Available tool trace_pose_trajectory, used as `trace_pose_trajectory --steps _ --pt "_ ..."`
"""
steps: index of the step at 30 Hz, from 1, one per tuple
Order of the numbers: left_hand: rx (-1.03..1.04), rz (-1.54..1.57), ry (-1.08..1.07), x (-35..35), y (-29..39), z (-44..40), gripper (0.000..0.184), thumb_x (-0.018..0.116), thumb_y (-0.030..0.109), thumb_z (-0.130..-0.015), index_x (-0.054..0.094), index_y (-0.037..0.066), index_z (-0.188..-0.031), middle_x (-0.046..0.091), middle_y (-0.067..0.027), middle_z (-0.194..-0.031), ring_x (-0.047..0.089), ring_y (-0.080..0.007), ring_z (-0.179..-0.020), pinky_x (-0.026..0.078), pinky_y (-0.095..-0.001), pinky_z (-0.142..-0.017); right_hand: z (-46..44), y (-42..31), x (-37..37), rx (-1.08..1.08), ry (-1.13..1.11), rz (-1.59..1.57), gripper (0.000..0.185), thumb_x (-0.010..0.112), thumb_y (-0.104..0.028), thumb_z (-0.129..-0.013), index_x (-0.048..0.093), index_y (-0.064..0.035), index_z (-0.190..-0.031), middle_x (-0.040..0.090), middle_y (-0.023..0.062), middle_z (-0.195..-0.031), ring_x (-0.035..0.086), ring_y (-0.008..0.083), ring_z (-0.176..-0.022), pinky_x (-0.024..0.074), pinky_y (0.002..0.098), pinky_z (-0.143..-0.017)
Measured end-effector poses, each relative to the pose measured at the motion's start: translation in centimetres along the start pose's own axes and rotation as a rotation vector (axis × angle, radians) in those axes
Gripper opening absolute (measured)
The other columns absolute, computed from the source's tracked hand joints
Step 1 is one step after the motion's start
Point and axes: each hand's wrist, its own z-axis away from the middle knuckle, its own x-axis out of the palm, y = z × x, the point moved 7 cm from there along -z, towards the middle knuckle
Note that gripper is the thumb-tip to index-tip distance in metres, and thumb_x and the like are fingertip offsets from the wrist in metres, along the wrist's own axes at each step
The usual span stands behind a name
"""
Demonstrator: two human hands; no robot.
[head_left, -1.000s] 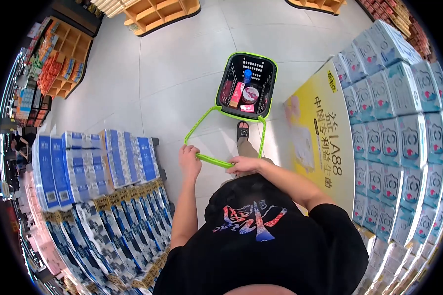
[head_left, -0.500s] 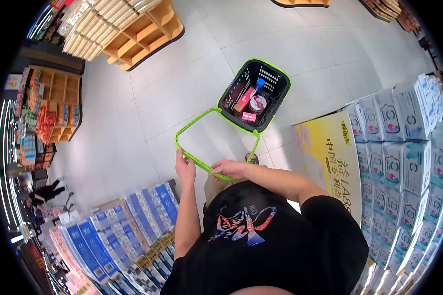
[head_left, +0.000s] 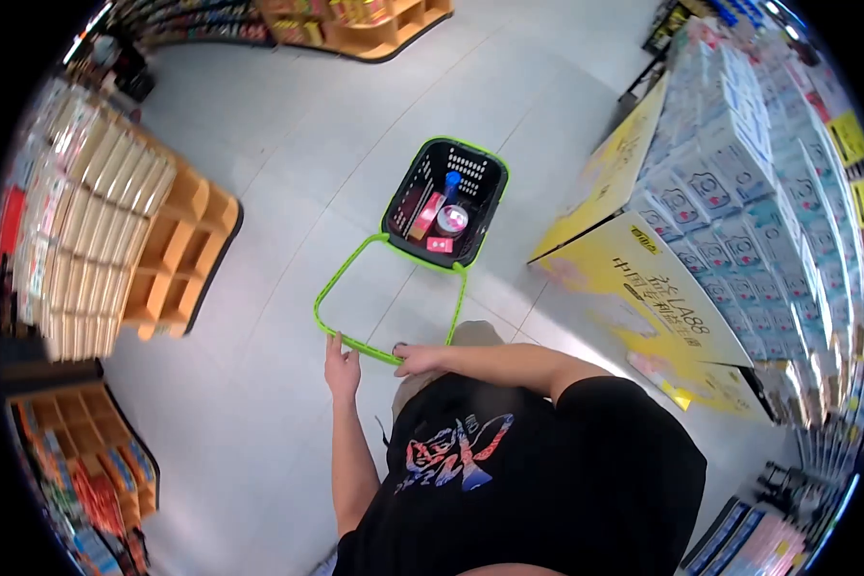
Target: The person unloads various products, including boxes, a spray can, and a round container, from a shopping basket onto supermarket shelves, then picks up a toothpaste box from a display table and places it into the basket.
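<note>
A black shopping basket [head_left: 495, 204] with a green rim stands on the floor in front of me. Its long green handle [head_left: 321, 294] is folded down toward my body. My left hand [head_left: 342, 369] grips the left part of the handle's end bar, fingers curled over it. Further right on the same bar, my right hand [head_left: 420, 360] is closed around it. Inside the basket lie a blue-capped bottle [head_left: 452, 180], a red and pink box [head_left: 427, 215], a round tub [head_left: 452, 220] with a pink and white lid and a small pink box [head_left: 440, 245].
A yellow display panel [head_left: 643, 278] fronts stacked pale blue packs [head_left: 710, 206] on my right. Wooden shelving with tall cream packs [head_left: 110, 182] stands at left, and another wooden shelf [head_left: 374, 34] lies ahead. Grey floor tiles [head_left: 288, 182] surround the basket.
My view has turned to the right, so the shelves have swung round and the yellow display sits further ahead. The basket has come along, with both hands still on its handle.
</note>
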Motion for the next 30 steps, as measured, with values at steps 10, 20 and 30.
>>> trace_pose_trajectory --steps 10,20,30 --pt "0.143 -0.045 -0.159 -0.3 4.3 -15.0 0.053 0.061 0.015 -0.085 0.052 0.003 -0.136 0.032 -0.0239 -0.153 0.069 -0.0304 -0.097 0.053 -0.0376 -0.087 -9.0 -5.4 -8.0 0.007 0.231 -0.372 0.035 0.071 -0.028 -0.076 0.068 0.003 -0.091 0.065 0.0085 -0.073 0.06 0.0175 -0.064 0.0486 0.0327 -0.057" --pt "0.499 -0.571 -0.118 0.7 20.2 -26.7 0.058 0.067 0.008 -0.074 0.056 0.009 -0.131 0.038 -0.0172 -0.149 0.036 -0.038 -0.138 0.037 -0.0517 -0.106 -12.0 -10.0 -24.2 0.1 0.39 0.113 0.053 0.047 -0.054 -0.094 0.066 -0.0043 -0.097 0.067 0.0215 -0.092 0.064 0.042 -0.089 0.0498 0.0506 -0.079" --pt "0.994 -0.561 -0.714 11.4 30.3 -35.5 0.035 0.071 0.016 -0.074 0.062 0.009 -0.107 0.063 -0.0122 -0.106 0.055 -0.0334 -0.115 0.037 -0.0499 -0.104 -6.9 -3.7 -34.9 0.222 0.472 0.184 0.039 0.055 -0.05 -0.09 0.066 -0.0139 -0.1 0.067 0.0194 -0.089 0.066 0.0387 -0.084 0.052 0.0508 -0.075"
